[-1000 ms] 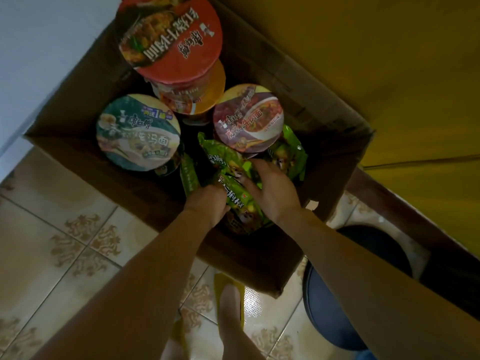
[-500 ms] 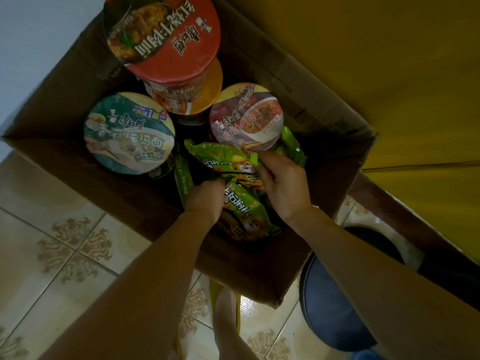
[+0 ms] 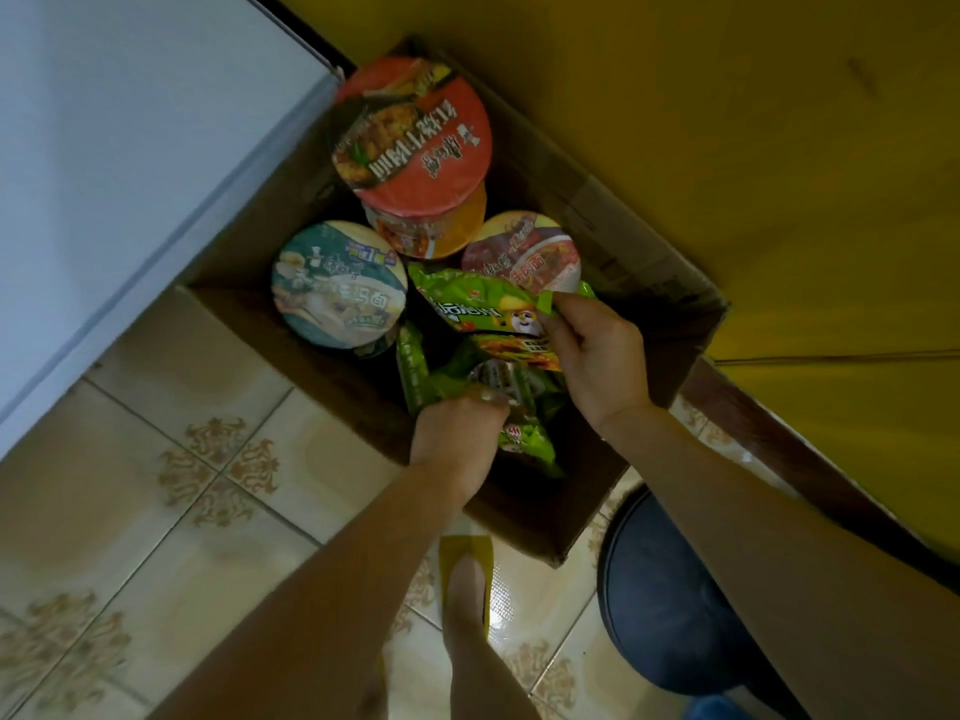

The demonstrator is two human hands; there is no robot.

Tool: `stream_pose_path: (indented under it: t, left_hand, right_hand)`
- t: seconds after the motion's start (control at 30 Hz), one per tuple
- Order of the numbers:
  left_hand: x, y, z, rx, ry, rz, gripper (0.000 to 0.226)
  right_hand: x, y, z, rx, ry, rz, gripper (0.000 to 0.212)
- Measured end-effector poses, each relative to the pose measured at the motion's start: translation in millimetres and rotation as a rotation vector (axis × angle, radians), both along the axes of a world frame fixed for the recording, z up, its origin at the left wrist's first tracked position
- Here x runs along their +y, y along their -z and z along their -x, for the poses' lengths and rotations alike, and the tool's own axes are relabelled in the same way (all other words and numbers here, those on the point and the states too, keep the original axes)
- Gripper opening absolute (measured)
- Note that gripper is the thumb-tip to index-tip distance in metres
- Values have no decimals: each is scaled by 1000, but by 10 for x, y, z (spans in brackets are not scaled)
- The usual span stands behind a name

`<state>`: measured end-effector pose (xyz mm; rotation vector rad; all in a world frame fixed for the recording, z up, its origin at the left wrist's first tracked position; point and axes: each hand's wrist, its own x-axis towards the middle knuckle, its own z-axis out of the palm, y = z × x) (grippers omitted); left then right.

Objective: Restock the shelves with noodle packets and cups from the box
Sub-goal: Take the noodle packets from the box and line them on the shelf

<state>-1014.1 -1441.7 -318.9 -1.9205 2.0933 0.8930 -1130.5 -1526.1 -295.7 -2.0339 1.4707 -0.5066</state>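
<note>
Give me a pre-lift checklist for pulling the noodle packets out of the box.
1. Right hand hold on the top green packet: ok, it pinches the packet's edge.
2. Left hand hold on the lower packets: ok, though its fingers are buried, so how many it grips is unclear.
3. Box open above: ok.
4. Cups clear of the lift: red-lid cup and teal-lid cup ok. Brown-lid cup cannot tell, as the top packet overlaps its lid.
5. Shelf target: cannot tell, not in view.
</note>
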Motion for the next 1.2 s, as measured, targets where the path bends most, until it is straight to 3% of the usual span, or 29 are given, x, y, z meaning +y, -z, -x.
stream_pose_path:
  t: [0.13,0.37,0.53,0.77,1.2]
  left_hand:
    - [120,-529,-133,79,-163,221,25]
    - [283,-1622,-418,92,-281,396,35]
    - [512,-2394,-661,148,-424,538,4]
    - [818,-3413,-1102,70,-612,692,28]
    - [1924,-4634,-1747,-85,-1065,793,26]
  right_hand:
    - [-25,-444,-144,8,-5,27,20]
    - [-56,-1468,-381,-23,-61,19,23]
    - [-62,-2297,-650,-61,-131,83,16]
    - [25,-3221,-1094,-149,-222,59,20]
    - [449,-4327,-2081,-152,-551,102,21]
